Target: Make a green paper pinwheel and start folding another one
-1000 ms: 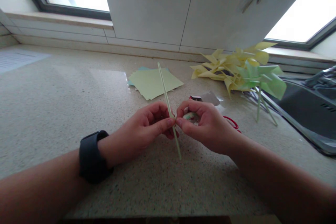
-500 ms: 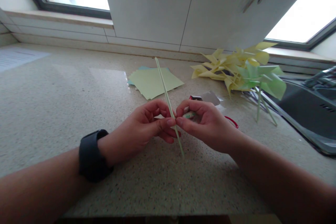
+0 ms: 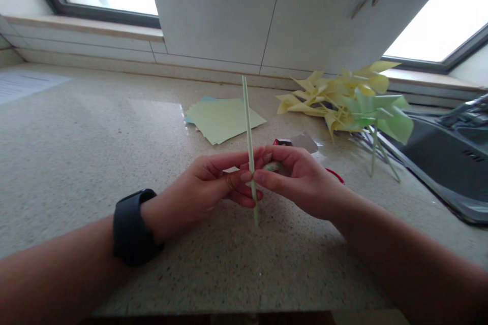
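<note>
A slim pale green paper stick (image 3: 248, 134) stands nearly upright over the counter, pinched near its lower part. My left hand (image 3: 217, 180), with a dark watch (image 3: 135, 226) on the wrist, closes its thumb and fingers on the stick from the left. From the right, my right hand (image 3: 297, 177) grips the stick at the same spot, thumb tip against thumb tip. Behind the right fingers a roll of tape (image 3: 273, 166) shows in part; whether the hand touches it I cannot tell.
Light green and blue paper sheets (image 3: 224, 119) lie stacked behind my hands. Yellow paper pinwheels (image 3: 316, 96) and a green pinwheel (image 3: 381, 111) lie at the back right, beside a sink (image 3: 450, 157). A red and grey packet (image 3: 284, 142) and a red-handled thing (image 3: 335, 175) sit behind my right hand.
The stick has turned from a leftward lean to nearly upright, its top moving right. My left index finger has stretched out behind it toward my right fingers.
</note>
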`<act>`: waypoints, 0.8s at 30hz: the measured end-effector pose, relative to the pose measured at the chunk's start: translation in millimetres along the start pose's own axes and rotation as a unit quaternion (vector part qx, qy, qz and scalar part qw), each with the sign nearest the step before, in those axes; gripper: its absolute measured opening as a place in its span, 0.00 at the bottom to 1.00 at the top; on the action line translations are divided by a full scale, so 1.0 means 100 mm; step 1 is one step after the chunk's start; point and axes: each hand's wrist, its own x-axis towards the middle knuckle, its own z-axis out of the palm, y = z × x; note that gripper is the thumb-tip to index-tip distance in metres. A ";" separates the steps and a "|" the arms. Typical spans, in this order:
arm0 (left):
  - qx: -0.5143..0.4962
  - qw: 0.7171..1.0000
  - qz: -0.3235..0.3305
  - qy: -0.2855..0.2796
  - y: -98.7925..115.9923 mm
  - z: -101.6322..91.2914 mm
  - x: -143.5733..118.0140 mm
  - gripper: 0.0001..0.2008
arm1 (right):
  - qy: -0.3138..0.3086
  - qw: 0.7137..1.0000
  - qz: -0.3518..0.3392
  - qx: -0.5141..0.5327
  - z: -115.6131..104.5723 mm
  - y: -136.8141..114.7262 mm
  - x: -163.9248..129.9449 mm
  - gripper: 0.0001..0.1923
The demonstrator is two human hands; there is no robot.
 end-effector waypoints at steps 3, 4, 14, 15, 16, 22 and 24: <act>0.000 1.000 0.005 -0.005 -0.01 -0.01 0.00 0.15 | -0.004 1.000 0.002 0.007 -0.01 0.01 0.00 0.09; -0.001 1.000 0.005 -0.005 -0.01 -0.01 0.00 0.15 | -0.004 1.000 0.003 0.010 -0.02 0.02 0.00 0.09; -0.016 0.999 -0.007 0.043 -0.04 0.00 0.02 0.22 | 0.033 0.999 0.030 -0.012 -0.02 0.02 0.01 0.07; -0.017 0.998 -0.006 0.053 -0.04 0.00 0.02 0.21 | 0.041 0.998 0.038 0.001 -0.02 0.02 0.01 0.06; -0.016 0.998 -0.009 0.065 -0.03 0.00 0.03 0.20 | 0.048 0.998 0.047 0.018 -0.02 0.03 0.01 0.06; 0.027 0.996 -0.039 0.080 0.03 0.04 0.03 0.13 | 0.087 0.995 0.053 0.021 -0.01 0.04 0.02 0.06; 0.051 0.994 -0.044 0.083 0.04 0.05 0.02 0.10 | 0.086 0.994 0.058 0.020 -0.01 0.04 0.02 0.06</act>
